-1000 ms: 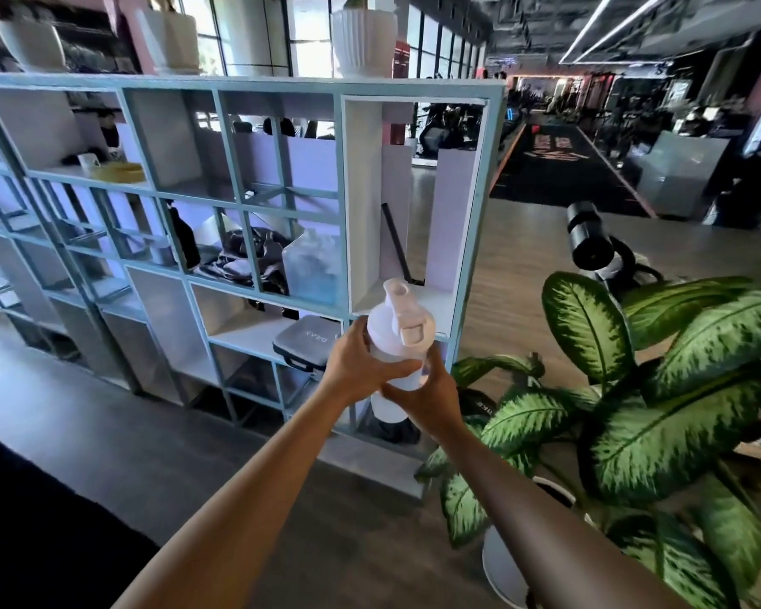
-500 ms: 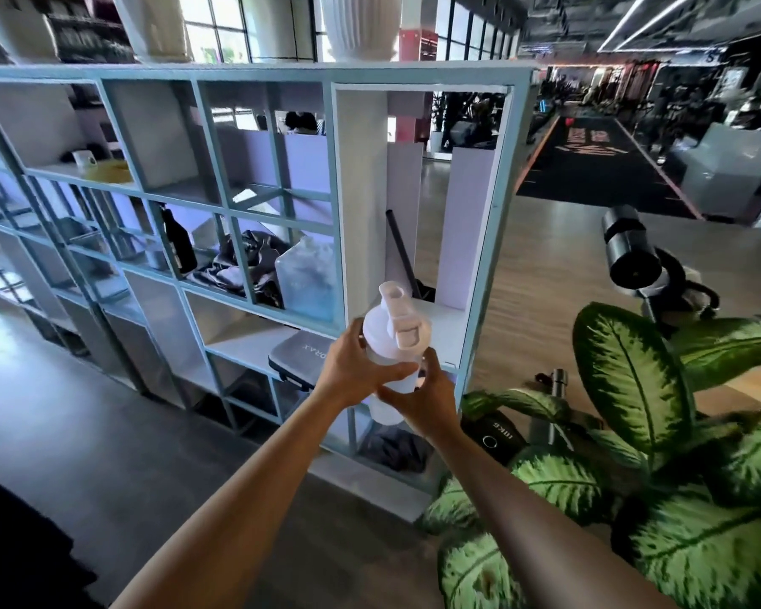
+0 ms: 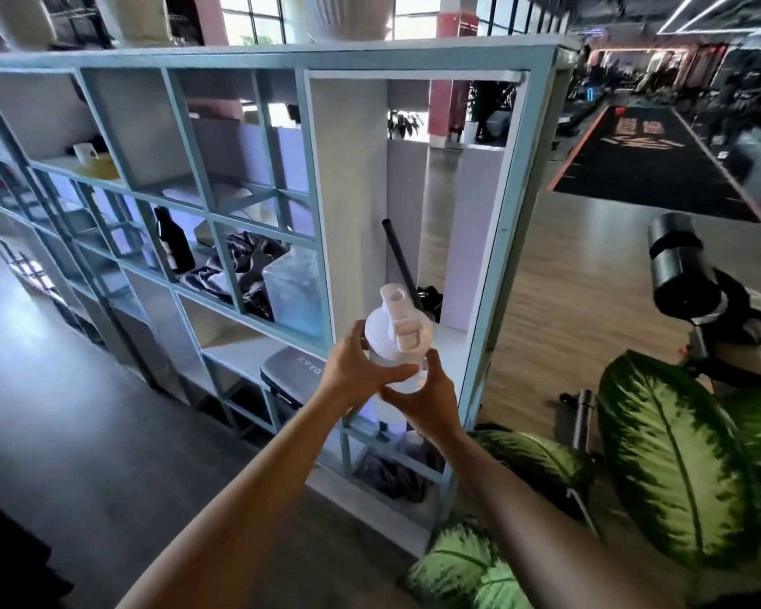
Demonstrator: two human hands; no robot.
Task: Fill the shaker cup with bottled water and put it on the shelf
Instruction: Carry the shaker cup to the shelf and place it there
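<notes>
A pale blue shelf [image 3: 508,239] of open cubbies fills the view, its tall right-hand compartment holding a dark rod [image 3: 398,259] leaning at the back, with a big-leafed plant [image 3: 673,459] close at its right end. Neighbouring cubbies hold crumpled dark cloth [image 3: 255,261], a grey case [image 3: 293,378] and a dark bottle [image 3: 174,241]. The white shaker cup [image 3: 397,340] stands upright at that compartment's mouth, the left hand [image 3: 354,373] and right hand [image 3: 429,400] both curled around its body.
</notes>
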